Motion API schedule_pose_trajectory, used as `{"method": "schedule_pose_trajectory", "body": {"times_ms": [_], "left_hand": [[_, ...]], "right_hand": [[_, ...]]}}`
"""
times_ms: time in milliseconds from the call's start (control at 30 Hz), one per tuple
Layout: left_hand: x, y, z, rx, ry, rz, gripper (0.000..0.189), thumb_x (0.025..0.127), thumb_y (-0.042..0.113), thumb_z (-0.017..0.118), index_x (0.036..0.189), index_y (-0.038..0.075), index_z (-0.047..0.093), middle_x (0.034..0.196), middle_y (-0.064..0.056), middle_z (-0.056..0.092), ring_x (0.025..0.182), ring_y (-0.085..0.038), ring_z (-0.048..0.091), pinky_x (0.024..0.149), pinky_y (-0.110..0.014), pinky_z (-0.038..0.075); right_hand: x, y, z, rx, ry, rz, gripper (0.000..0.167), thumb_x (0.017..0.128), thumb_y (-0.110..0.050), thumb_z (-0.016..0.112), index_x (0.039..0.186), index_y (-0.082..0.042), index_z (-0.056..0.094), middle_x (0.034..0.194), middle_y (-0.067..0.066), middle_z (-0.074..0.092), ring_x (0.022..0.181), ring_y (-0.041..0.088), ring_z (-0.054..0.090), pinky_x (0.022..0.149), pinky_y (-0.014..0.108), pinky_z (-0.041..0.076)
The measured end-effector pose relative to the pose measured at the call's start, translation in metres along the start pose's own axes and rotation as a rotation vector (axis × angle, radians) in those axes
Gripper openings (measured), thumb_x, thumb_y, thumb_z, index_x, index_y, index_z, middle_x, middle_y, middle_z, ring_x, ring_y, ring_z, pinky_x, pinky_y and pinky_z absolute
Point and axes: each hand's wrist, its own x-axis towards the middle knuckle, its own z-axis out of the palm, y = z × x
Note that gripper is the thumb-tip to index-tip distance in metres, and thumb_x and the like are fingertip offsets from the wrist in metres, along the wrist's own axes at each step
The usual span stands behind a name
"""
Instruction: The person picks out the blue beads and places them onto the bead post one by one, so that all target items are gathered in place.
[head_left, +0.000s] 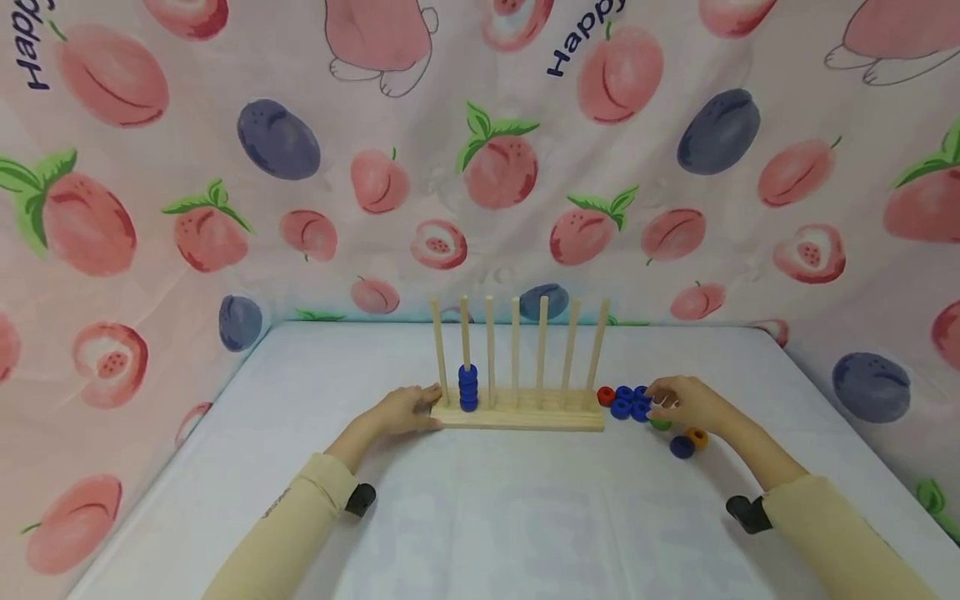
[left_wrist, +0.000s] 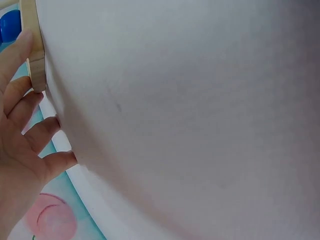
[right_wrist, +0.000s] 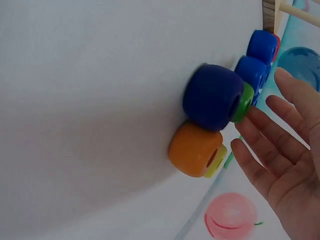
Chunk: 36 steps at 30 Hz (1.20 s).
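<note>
A wooden peg stand (head_left: 521, 418) with several upright rods stands on the table. Blue beads (head_left: 468, 390) are stacked on its second rod from the left. At the stand's left end my left hand (head_left: 405, 410) grips the base, thumb in front and fingers at the end and behind, as the left wrist view shows. My right hand (head_left: 692, 402) reaches over loose beads with spread, slightly bent fingers and nothing between them. Beside its fingertips lie blue beads (head_left: 621, 408) and a partly hidden green bead (right_wrist: 243, 104). A dark blue bead (right_wrist: 212, 97) and an orange bead (right_wrist: 194, 150) sit nearer me.
A red bead (head_left: 606, 396) lies against the stand's right end. Behind the orange bead a yellow bead (right_wrist: 216, 162) shows in the right wrist view. White cloth covers the table (head_left: 525, 517), and a fruit-patterned curtain (head_left: 450, 192) rises at its back and sides.
</note>
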Motion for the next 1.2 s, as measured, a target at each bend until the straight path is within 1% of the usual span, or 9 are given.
{"method": "schedule_pose_trajectory", "body": {"times_ms": [200,267,400,600,733,900,1000,1133,1200], "left_hand": [[0.001,0.001,0.0,-0.008,0.005,-0.004,0.065,0.086,0.029,0.069,0.139,0.002,0.042,0.144,-0.017,0.043,0.13,-0.043,0.041,0.109,-0.053,0.032],[0.001,0.001,0.0,-0.005,0.002,-0.003,0.065,0.086,0.029,0.069,0.139,0.002,0.042,0.145,-0.017,0.042,0.131,-0.042,0.04,0.109,-0.053,0.032],[0.001,0.002,0.0,0.008,0.005,0.004,0.064,0.086,0.029,0.069,0.138,0.001,0.043,0.145,-0.015,0.042,0.131,-0.043,0.04,0.109,-0.053,0.032],[0.002,0.003,0.0,0.011,0.011,0.011,0.064,0.086,0.029,0.068,0.139,0.002,0.043,0.145,-0.016,0.042,0.131,-0.043,0.04,0.11,-0.054,0.032],[0.001,0.002,0.002,-0.001,0.004,-0.011,0.065,0.087,0.029,0.067,0.14,0.003,0.041,0.143,-0.019,0.043,0.13,-0.043,0.041,0.11,-0.054,0.032],[-0.002,0.002,0.003,-0.011,0.001,-0.01,0.065,0.086,0.029,0.068,0.14,0.003,0.041,0.142,-0.021,0.044,0.13,-0.044,0.04,0.11,-0.055,0.031],[-0.002,0.001,0.002,-0.009,0.009,0.003,0.065,0.086,0.028,0.068,0.139,0.001,0.042,0.142,-0.02,0.044,0.13,-0.045,0.041,0.109,-0.055,0.031],[-0.001,0.0,0.001,-0.004,0.014,0.013,0.064,0.086,0.028,0.068,0.139,0.001,0.043,0.142,-0.02,0.045,0.129,-0.044,0.042,0.108,-0.055,0.032],[0.0,-0.001,0.001,-0.007,0.011,0.011,0.064,0.086,0.028,0.068,0.139,0.001,0.043,0.143,-0.019,0.044,0.129,-0.044,0.041,0.108,-0.055,0.032]], "right_hand": [[0.005,0.008,0.01,-0.01,0.014,-0.009,0.028,0.082,-0.011,0.07,0.104,0.006,0.063,0.094,0.016,0.068,0.086,0.028,0.063,0.078,0.045,0.055],[0.005,0.009,0.013,-0.014,0.016,0.004,0.028,0.082,-0.011,0.07,0.104,0.005,0.063,0.095,0.017,0.068,0.088,0.029,0.063,0.08,0.046,0.054],[0.007,0.01,0.018,-0.039,0.031,-0.001,0.029,0.081,-0.013,0.072,0.102,0.006,0.063,0.095,0.018,0.068,0.088,0.029,0.063,0.081,0.047,0.054],[0.012,0.007,0.021,-0.101,0.077,-0.027,0.026,0.078,-0.013,0.074,0.094,0.004,0.063,0.083,0.009,0.066,0.075,0.018,0.058,0.07,0.039,0.052],[0.011,0.004,0.021,-0.101,0.069,-0.021,0.025,0.079,-0.013,0.074,0.093,0.004,0.063,0.08,0.007,0.064,0.073,0.017,0.055,0.067,0.036,0.05],[0.009,-0.001,0.018,-0.105,0.062,-0.025,0.024,0.08,-0.013,0.074,0.094,0.003,0.064,0.083,0.009,0.067,0.076,0.02,0.06,0.07,0.04,0.054],[0.008,-0.005,0.014,-0.103,0.061,-0.041,0.025,0.08,-0.014,0.073,0.096,0.003,0.064,0.088,0.012,0.069,0.082,0.025,0.064,0.075,0.044,0.055],[0.007,-0.012,0.008,-0.085,0.059,-0.056,0.027,0.081,-0.014,0.073,0.099,0.003,0.064,0.093,0.016,0.069,0.089,0.032,0.065,0.079,0.048,0.055],[0.005,-0.014,0.006,-0.074,0.055,-0.07,0.026,0.081,-0.014,0.072,0.099,0.003,0.064,0.094,0.016,0.07,0.09,0.032,0.065,0.08,0.048,0.054]]}}
